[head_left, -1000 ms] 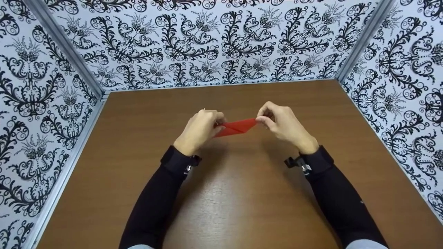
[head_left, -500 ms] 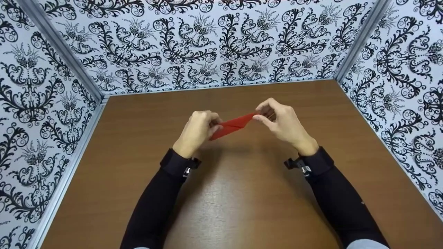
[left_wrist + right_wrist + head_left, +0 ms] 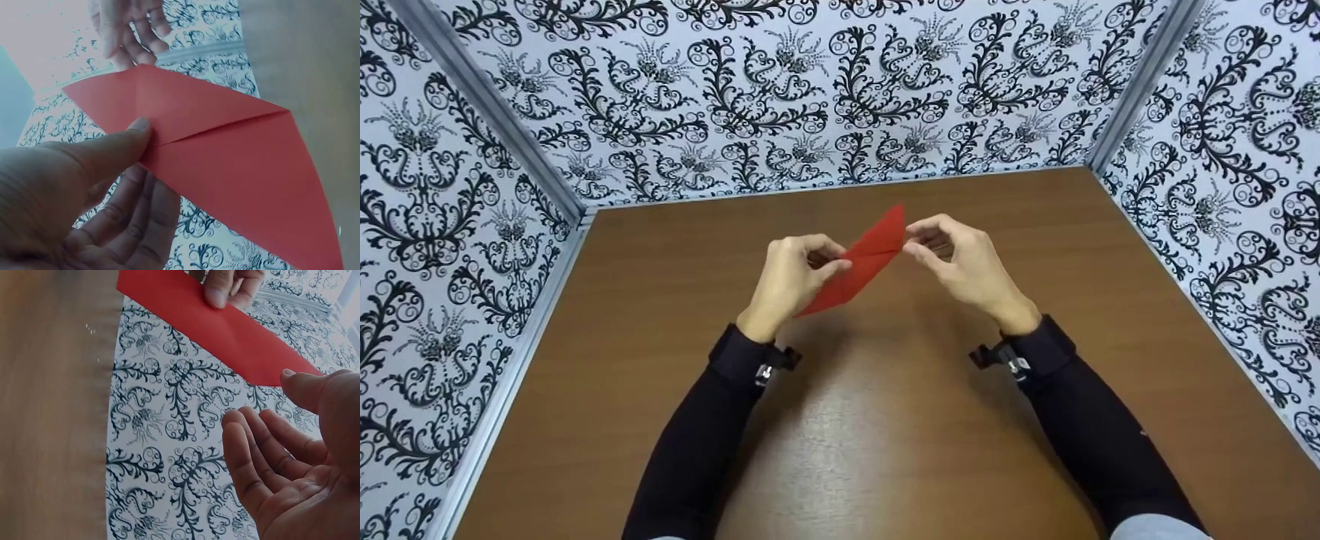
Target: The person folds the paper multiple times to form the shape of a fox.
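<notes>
Red folded paper tilts above the worktop, left hand pinching it, seemingly for steadiness; right hand, loose-fingered, gripping nothing, by its right end.

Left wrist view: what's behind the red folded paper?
Past the edges of the red folded paper: fingers of the left hand, the right hand, patterned wall and brown tabletop. Their tips on the left hand are covered; whatever else lies directly behind can't be seen.
</notes>
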The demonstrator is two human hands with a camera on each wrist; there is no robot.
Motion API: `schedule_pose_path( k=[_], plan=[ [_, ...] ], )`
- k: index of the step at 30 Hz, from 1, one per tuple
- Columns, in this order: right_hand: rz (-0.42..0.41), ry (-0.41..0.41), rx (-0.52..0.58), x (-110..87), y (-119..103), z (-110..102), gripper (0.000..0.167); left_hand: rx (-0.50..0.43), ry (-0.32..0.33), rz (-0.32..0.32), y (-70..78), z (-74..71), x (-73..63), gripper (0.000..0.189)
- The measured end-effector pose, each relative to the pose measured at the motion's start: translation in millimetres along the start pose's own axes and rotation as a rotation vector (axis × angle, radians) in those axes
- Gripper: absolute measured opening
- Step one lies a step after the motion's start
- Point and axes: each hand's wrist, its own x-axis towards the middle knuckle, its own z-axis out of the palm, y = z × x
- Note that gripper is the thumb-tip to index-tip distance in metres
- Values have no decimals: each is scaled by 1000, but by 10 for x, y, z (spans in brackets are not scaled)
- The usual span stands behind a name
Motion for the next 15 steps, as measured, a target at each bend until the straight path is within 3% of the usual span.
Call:
schedule_pose_path(
  k=[6, 15],
  plan=[
    [19, -72, 71, -8, 2, 122, 29, -146, 30, -35, 32, 49, -5, 13],
    [9, -152, 60, -60, 1, 283, 26, -261, 30, -27, 21, 101, 3, 15]
  ],
)
